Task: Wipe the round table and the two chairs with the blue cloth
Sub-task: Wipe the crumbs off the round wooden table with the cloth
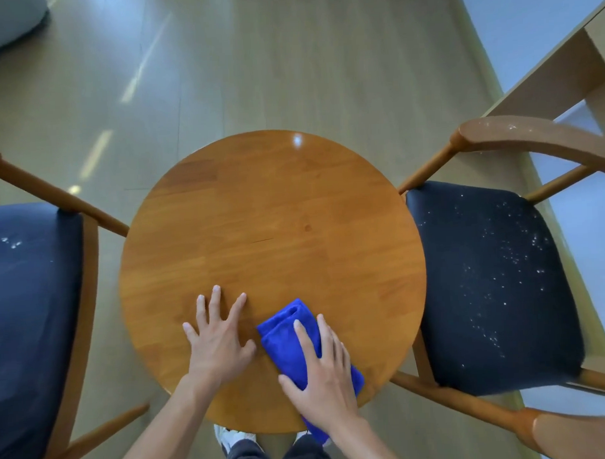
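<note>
The round wooden table (270, 230) fills the middle of the view. A folded blue cloth (284, 336) lies on its near right part, one end hanging over the near edge. My right hand (321, 373) presses flat on the cloth with straight fingers. My left hand (217, 338) rests flat on the bare tabletop just left of the cloth, fingers spread. A wooden chair with a dark seat (491, 284) stands to the right, its seat sprinkled with white specks. A second dark-seated chair (33, 307) stands to the left with a few white marks.
A pale wooden desk or shelf (563, 69) stands at the far right behind the right chair. A grey soft object (6, 23) lies on the wooden floor at the far left. My shoes (233, 437) show under the table's near edge.
</note>
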`<move>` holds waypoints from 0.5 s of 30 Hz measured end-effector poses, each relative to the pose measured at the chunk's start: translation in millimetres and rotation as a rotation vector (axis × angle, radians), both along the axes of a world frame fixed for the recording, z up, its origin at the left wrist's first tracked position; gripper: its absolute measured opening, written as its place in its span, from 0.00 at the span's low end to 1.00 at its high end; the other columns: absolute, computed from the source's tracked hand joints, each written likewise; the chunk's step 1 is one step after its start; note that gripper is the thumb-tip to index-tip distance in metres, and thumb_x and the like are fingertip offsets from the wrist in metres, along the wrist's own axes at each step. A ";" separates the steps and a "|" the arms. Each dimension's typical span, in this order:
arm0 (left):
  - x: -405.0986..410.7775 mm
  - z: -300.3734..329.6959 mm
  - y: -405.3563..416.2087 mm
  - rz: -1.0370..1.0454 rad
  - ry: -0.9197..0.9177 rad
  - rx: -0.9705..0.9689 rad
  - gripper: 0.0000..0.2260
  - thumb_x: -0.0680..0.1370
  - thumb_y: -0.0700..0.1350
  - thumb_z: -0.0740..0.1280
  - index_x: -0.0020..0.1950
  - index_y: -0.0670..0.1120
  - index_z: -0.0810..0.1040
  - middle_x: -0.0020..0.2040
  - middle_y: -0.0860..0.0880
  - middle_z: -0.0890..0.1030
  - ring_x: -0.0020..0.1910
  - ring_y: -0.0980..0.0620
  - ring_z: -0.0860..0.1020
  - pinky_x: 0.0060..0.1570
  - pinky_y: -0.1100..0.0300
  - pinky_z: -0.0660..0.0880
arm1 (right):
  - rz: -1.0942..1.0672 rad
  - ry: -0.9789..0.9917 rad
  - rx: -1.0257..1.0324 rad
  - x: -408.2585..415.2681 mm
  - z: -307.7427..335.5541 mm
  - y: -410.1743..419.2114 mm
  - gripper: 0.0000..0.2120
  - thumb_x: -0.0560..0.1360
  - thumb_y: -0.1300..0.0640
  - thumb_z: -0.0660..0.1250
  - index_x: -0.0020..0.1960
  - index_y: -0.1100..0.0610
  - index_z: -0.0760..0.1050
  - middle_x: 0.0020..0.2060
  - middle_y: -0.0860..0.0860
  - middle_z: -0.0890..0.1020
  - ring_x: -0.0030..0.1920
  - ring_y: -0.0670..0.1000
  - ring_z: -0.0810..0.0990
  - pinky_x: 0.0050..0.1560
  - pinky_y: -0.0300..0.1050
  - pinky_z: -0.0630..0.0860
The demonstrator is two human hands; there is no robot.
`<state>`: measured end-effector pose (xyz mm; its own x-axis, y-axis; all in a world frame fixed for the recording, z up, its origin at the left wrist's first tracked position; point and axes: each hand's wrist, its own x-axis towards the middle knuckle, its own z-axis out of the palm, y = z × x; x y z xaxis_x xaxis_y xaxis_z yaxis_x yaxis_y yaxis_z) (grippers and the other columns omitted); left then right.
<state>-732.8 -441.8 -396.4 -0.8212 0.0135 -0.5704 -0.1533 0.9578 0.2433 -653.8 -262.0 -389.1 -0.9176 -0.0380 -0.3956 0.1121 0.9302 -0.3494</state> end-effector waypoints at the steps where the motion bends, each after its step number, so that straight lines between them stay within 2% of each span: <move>1: 2.7 4.0 2.7 0.036 0.030 0.003 0.34 0.74 0.51 0.65 0.77 0.57 0.53 0.79 0.46 0.42 0.77 0.43 0.41 0.71 0.39 0.54 | -0.058 -0.028 -0.017 2.2 0.1 4.4 0.39 0.70 0.33 0.54 0.77 0.41 0.45 0.77 0.50 0.47 0.76 0.53 0.52 0.73 0.50 0.54; 4: 18.8 14.2 15.3 0.119 0.130 0.024 0.26 0.74 0.47 0.64 0.72 0.50 0.64 0.73 0.45 0.61 0.72 0.44 0.58 0.65 0.48 0.64 | -0.191 -0.036 -0.013 8.8 2.0 14.5 0.35 0.74 0.37 0.56 0.77 0.46 0.50 0.74 0.46 0.57 0.72 0.49 0.57 0.68 0.46 0.59; 6: 30.5 17.8 25.9 0.097 0.152 0.087 0.23 0.74 0.46 0.64 0.70 0.49 0.67 0.67 0.47 0.68 0.65 0.46 0.64 0.61 0.53 0.66 | -0.224 -0.028 -0.015 10.1 5.2 14.6 0.31 0.76 0.43 0.58 0.76 0.49 0.54 0.71 0.45 0.63 0.70 0.48 0.61 0.65 0.44 0.62; 10: 35.7 18.6 35.8 0.098 0.158 0.162 0.21 0.76 0.46 0.62 0.69 0.47 0.67 0.64 0.49 0.71 0.62 0.47 0.67 0.59 0.55 0.67 | -0.293 -0.064 -0.028 10.6 9.3 19.4 0.31 0.74 0.47 0.62 0.74 0.50 0.59 0.67 0.44 0.66 0.67 0.47 0.64 0.64 0.43 0.63; 13: 28.1 16.0 36.5 0.140 0.094 0.215 0.21 0.78 0.48 0.61 0.70 0.49 0.65 0.63 0.50 0.71 0.62 0.49 0.67 0.61 0.56 0.67 | -0.279 -0.140 -0.004 18.1 7.6 29.0 0.36 0.72 0.42 0.62 0.76 0.50 0.54 0.66 0.44 0.64 0.66 0.47 0.62 0.64 0.44 0.61; 15: 22.0 16.8 39.6 0.276 0.014 0.300 0.23 0.77 0.49 0.64 0.71 0.48 0.64 0.63 0.49 0.71 0.64 0.49 0.67 0.62 0.55 0.68 | -0.270 -0.168 0.019 21.6 6.7 30.5 0.38 0.71 0.40 0.62 0.76 0.50 0.52 0.65 0.43 0.63 0.66 0.47 0.62 0.64 0.44 0.61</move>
<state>-710.8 -402.1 -379.7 -0.8252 -0.0443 -0.5631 -0.3891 0.7671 0.5100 -632.2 -231.5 -382.4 -0.8153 0.2071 -0.5407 0.4107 0.8652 -0.2878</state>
